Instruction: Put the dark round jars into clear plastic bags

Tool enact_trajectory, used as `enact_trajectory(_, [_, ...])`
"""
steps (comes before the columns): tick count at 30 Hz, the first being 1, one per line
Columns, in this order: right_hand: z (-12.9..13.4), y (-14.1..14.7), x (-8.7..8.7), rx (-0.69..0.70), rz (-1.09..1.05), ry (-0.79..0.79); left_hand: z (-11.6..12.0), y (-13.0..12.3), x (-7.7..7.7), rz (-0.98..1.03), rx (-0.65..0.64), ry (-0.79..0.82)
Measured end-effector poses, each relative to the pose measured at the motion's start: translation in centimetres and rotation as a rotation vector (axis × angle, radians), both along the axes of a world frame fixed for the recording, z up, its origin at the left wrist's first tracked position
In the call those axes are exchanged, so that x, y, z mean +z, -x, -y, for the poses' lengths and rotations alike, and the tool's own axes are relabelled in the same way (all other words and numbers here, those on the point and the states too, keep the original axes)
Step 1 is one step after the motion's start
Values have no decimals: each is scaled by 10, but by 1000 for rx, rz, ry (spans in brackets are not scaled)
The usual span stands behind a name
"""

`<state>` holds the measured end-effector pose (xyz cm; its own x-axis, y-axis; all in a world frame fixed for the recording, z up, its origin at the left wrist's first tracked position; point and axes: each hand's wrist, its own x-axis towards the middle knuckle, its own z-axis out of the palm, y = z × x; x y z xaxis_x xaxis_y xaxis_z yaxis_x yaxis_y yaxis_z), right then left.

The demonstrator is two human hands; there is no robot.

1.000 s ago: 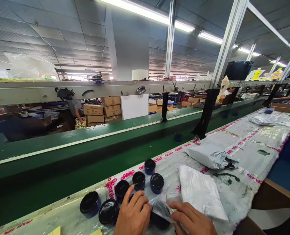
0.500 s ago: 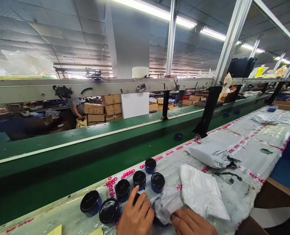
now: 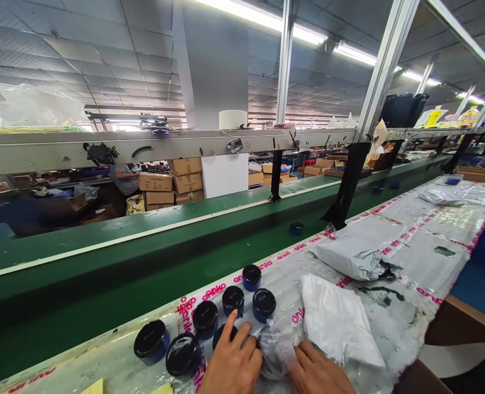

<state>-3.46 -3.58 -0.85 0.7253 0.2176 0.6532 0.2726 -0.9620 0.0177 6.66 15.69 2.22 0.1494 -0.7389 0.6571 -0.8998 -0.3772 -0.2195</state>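
Several round containers with black lids and blue sides, one of them a jar [image 3: 183, 353], stand grouped on the plastic-covered table. My left hand [image 3: 234, 355] is beside them, index finger stretched toward a lid and the other fingers bent; one lid is partly hidden behind it. My right hand [image 3: 318, 369] has its fingers curled at the edge of a crumpled clear plastic bag [image 3: 275, 347] that lies between both hands. What the bag holds is hard to make out. A stack of white bags [image 3: 338, 320] lies just beyond my right hand.
A green conveyor belt [image 3: 115, 306] runs behind the table, carrying a blue container [image 3: 296, 228]. Farther right lies a white package [image 3: 349, 257]. An open cardboard box [image 3: 472, 320] is at the right. Yellow slips [image 3: 93, 387] show at the bottom edge. A metal post stands beyond the table.
My left hand has shifted slightly right, uncovering more of the lid behind it. My right hand has moved a little along the clear bag, and the bag has changed shape.
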Motion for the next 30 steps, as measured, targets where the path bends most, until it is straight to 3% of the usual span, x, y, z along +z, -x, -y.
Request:
enact_trajectory(2, [-1,0,12,-11,-54,-31,3,1,0,-94,-21,50])
enact_trajectory(4, [-2,0,31,-43,-250,-196,5,3,4,-286,11,121])
enact_trajectory(8, [1,1,67,-14,-792,-914,6,13,27,-695,149,113])
enact_trajectory(10, [4,0,75,11,-820,-1166,6,17,40,-794,184,100])
enact_trajectory(12, [7,0,74,-21,-754,-1258,6,21,50,-828,208,116])
enact_trajectory(15, [10,3,65,-153,-594,-1090,7,22,56,-793,248,124])
enact_trajectory(19, [11,16,62,-210,-240,-590,4,21,56,-653,221,65])
enact_trajectory(22, [15,24,71,-160,-24,-395,0,21,58,-630,173,130])
enact_trajectory(25, [16,24,73,8,-9,-199,-3,23,63,-635,118,219])
enact_trajectory(28, [9,14,58,94,-40,-1,-5,24,69,-611,85,289])
enact_trajectory(30, [0,6,45,91,-49,-62,-6,25,69,-584,54,309])
